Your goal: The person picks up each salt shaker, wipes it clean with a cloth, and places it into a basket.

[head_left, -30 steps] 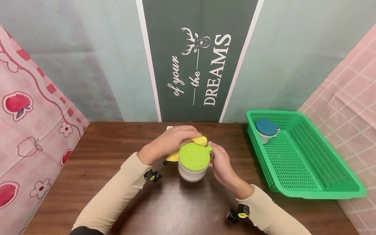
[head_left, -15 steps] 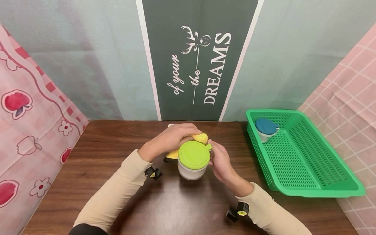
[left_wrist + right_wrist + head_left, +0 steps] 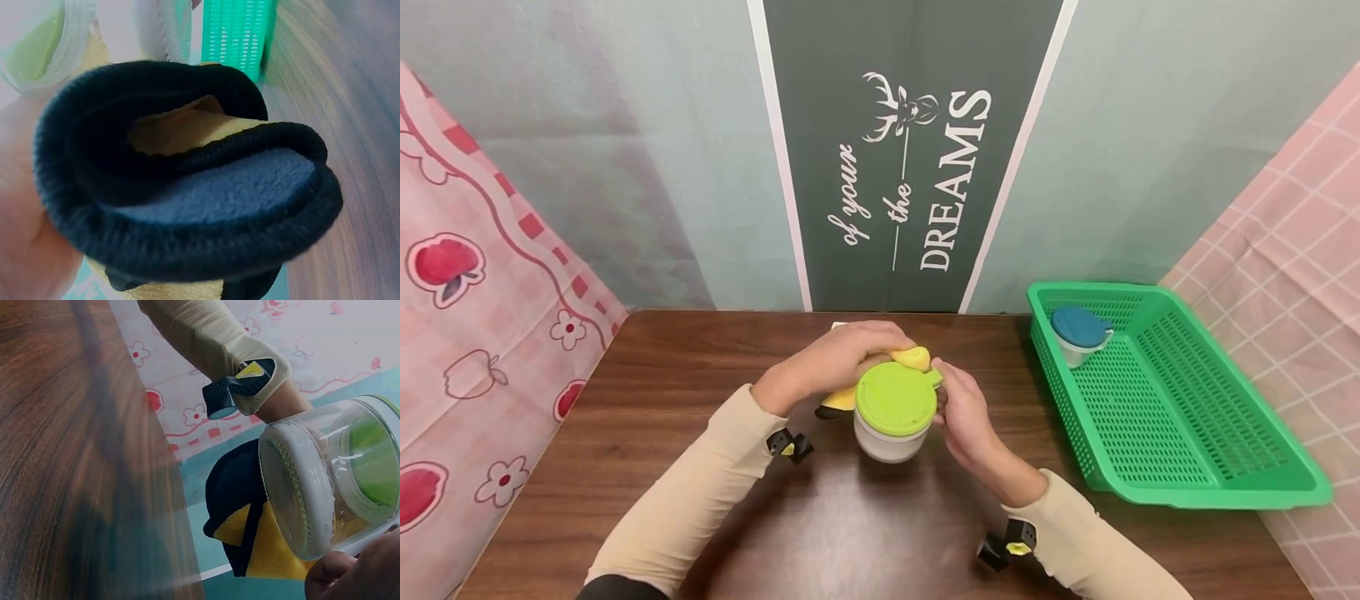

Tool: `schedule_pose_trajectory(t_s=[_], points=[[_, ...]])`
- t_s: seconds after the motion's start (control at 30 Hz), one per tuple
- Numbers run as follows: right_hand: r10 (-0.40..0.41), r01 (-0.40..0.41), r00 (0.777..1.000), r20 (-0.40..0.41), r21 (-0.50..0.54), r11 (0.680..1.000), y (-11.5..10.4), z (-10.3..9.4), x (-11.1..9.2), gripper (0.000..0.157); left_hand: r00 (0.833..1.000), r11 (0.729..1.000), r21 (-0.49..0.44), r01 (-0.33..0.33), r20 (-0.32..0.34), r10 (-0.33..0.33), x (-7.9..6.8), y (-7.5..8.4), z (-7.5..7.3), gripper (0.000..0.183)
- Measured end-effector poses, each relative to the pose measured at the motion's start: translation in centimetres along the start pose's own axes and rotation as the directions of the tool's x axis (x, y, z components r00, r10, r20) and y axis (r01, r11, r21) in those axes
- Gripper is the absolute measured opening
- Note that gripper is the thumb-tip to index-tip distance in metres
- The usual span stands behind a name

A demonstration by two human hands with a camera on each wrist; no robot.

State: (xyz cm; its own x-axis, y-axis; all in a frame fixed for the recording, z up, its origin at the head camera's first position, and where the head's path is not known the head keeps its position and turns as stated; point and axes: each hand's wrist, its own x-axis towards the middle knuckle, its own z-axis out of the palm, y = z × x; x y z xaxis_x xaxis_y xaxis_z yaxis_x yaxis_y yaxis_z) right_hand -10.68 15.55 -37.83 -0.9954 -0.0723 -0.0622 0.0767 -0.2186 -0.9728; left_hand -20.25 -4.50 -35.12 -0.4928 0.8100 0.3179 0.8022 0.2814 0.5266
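Note:
A clear jar (image 3: 891, 446) with a bright green lid (image 3: 897, 398) is held off the table in front of me, its white base showing in the right wrist view. My right hand (image 3: 966, 412) grips it at the handle side. Behind the jar, my left hand (image 3: 842, 354) holds a yellow cloth (image 3: 912, 359) with black edging against its far side. The left wrist view has the folded cloth (image 3: 206, 206) up close, its black border rolled over. Much of the left fingers is hidden by the cloth and jar.
To the right stands a green perforated basket (image 3: 1195, 493). In its far left corner sits a similar jar with a blue lid (image 3: 1081, 326). The wooden table (image 3: 700, 350) meets hanging printed cloths at its back and sides. A small white tag (image 3: 838, 325) shows behind the left hand.

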Motion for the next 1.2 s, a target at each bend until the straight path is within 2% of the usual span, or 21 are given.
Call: schedule_pose_trajectory(t_s=[0.47,0.83,1.2], points=[[-0.044,0.045,0.999,-0.032,0.035,0.998,-0.3,0.0,0.2,0.039,0.998,0.998,-0.024,0.055,-0.031,-0.055,-0.1,0.0,-0.3,0.028],[-0.049,0.051,0.998,-0.047,0.02,0.999,-0.4,-0.2,0.2,0.039,0.997,0.998,-0.028,0.049,-0.052,-0.051,-0.7,-0.4,-0.5,0.027],[-0.076,0.078,0.995,-0.063,0.03,0.997,-0.5,-0.5,0.2,0.04,0.995,1.0,-0.022,0.0,-0.105,-0.002,-1.7,-0.9,-1.0,0.026]])
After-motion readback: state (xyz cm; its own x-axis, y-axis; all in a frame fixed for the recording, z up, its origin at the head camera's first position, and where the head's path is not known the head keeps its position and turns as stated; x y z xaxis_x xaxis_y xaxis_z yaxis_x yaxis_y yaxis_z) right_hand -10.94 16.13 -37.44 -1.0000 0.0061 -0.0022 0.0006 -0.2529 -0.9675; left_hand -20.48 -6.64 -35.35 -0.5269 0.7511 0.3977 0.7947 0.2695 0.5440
